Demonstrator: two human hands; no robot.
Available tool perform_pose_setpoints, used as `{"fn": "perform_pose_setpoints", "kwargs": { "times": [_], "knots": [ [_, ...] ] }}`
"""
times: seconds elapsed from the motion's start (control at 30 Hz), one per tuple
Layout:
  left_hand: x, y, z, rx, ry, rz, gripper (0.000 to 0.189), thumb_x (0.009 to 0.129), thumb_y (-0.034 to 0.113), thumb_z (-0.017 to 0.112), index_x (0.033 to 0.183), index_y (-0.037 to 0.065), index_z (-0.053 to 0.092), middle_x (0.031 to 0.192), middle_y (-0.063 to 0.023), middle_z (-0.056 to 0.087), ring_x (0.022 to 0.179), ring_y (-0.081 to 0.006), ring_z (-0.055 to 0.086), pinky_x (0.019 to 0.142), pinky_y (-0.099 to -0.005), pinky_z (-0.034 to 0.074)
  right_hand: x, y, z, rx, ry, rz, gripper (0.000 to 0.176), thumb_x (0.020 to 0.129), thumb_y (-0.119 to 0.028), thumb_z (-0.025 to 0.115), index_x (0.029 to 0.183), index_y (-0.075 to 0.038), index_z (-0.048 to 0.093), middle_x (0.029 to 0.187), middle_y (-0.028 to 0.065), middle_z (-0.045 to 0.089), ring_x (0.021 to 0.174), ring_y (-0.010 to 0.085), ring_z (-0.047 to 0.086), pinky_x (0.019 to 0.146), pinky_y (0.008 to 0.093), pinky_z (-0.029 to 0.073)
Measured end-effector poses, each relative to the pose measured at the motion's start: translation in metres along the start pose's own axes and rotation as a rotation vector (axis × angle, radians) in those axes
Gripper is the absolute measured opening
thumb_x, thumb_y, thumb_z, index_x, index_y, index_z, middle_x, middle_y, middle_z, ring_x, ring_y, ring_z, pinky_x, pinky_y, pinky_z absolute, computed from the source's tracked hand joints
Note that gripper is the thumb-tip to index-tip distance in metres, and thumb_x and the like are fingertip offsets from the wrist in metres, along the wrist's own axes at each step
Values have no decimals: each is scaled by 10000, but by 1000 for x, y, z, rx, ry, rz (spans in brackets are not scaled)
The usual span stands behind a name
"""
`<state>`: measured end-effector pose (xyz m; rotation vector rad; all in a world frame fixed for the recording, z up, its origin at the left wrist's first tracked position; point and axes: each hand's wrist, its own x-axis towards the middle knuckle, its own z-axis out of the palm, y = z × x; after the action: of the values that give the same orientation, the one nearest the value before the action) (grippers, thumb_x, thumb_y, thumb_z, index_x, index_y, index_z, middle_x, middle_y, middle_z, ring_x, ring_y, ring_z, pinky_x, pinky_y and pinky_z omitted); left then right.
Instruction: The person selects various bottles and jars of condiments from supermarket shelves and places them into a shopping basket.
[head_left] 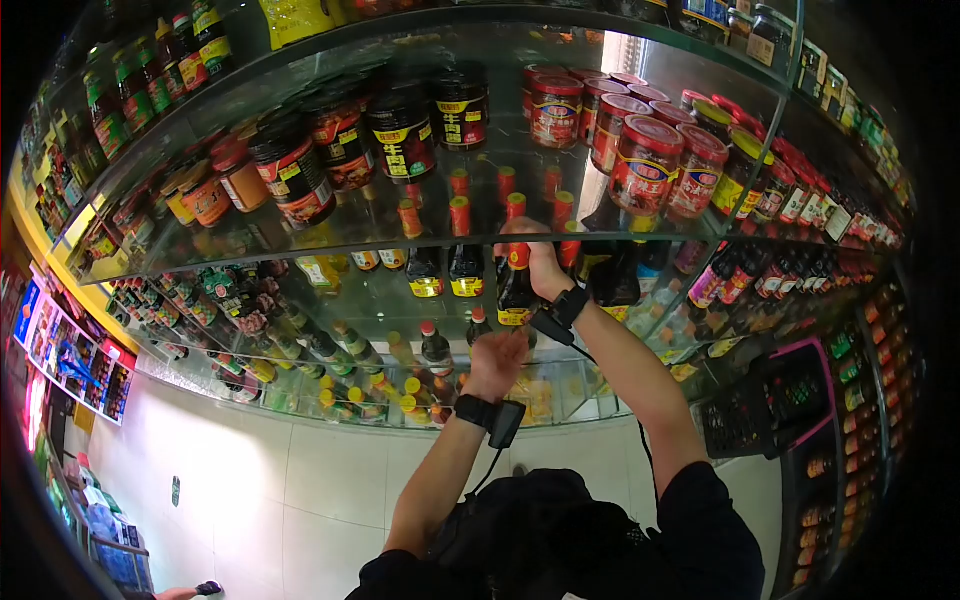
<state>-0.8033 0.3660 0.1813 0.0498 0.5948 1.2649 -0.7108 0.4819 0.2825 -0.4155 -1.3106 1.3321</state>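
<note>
On a glass shelf stand dark sauce bottles with red caps and yellow labels. My right hand [541, 262] is wrapped round the neck of one dark bottle [515, 295] at the shelf's front edge. Two similar bottles, a middle one [466, 268] and a left one [424, 270], stand to its left. Just below the held bottle is my left hand [499, 362], palm up with its fingers apart and nothing in it. A black strapped device is on each wrist.
Above are glass shelves with black-lidded jars [400, 135] and red-lidded jars [646, 165]. Smaller bottles [436, 349] fill the lower shelf. A black basket [765, 400] is at the right. A person's foot [208, 588] shows at the lower left on the tiled floor [330, 480].
</note>
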Motion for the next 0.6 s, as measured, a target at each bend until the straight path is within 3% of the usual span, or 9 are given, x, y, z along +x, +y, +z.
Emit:
{"fn": "perform_pose_setpoints", "kwargs": {
  "times": [0.07,0.13,0.2,0.23,0.3,0.33,0.43,0.5,0.6],
  "knots": [
    [-4,-1,-4,-16,-1,-4,439,855,223,334,1200,-37,253,1121,-176,458,989,-259,477,905,-334,358,-1,-14,2,-194,24,-78,200,765,-196,462,847,-27,530,779,53,576,728,133,543,684,239,420],
    [-9,1,-6,-29,-46,-6,503,892,254,252,1283,-35,125,1241,-195,331,1140,-298,361,987,-379,281,-4,-30,16,-280,59,-164,195,758,-172,463,872,-27,526,830,43,570,789,126,531,726,237,406],
    [-16,3,-7,-51,-53,2,503,891,251,254,1285,-35,125,1243,-196,328,1143,-297,359,991,-380,277,-7,-39,22,-366,50,-222,242,719,-95,491,954,-45,518,1018,49,523,962,149,479,829,249,362],
    [-21,4,-7,-72,-57,4,504,890,248,256,1287,-35,126,1245,-196,325,1146,-297,357,994,-380,273,-9,-42,25,-365,46,-221,242,719,-95,491,954,-45,518,1018,49,523,962,149,479,829,249,362],
    [-30,5,-7,-68,-37,18,493,889,246,258,1273,-42,150,1240,-197,331,1143,-298,359,996,-381,273,-13,-51,31,-745,9,-540,300,670,-57,522,970,-68,525,1095,88,482,1030,221,452,877,300,342],
    [-33,6,-8,-61,-16,28,482,887,244,261,1260,-49,174,1235,-198,337,1141,-299,361,997,-383,272,-15,-56,36,-743,5,-540,300,670,-57,522,970,-68,525,1095,88,482,1030,221,452,877,300,342],
    [-42,8,-16,-136,36,20,439,885,230,258,1213,-61,233,1214,-200,360,1131,-302,372,992,-381,282,-29,-74,52,-1135,-45,-631,318,642,-77,551,960,-71,537,1156,121,428,1103,304,384,925,392,306],
    [-48,7,-24,-146,46,22,420,883,225,258,1191,-61,257,1209,-201,368,1129,-305,375,987,-384,290,-43,-88,70,-1481,-231,-732,370,637,-159,583,997,-84,539,1242,121,363,1173,309,308,975,469,220],
    [-58,2,-36,-153,63,39,385,875,215,273,1145,-58,301,1185,-199,385,1109,-306,391,976,-386,306,-60,-74,85,-1572,-387,-609,459,635,-222,600,1074,-114,522,1305,125,292,1232,283,231,999,492,153]
  ]
}}
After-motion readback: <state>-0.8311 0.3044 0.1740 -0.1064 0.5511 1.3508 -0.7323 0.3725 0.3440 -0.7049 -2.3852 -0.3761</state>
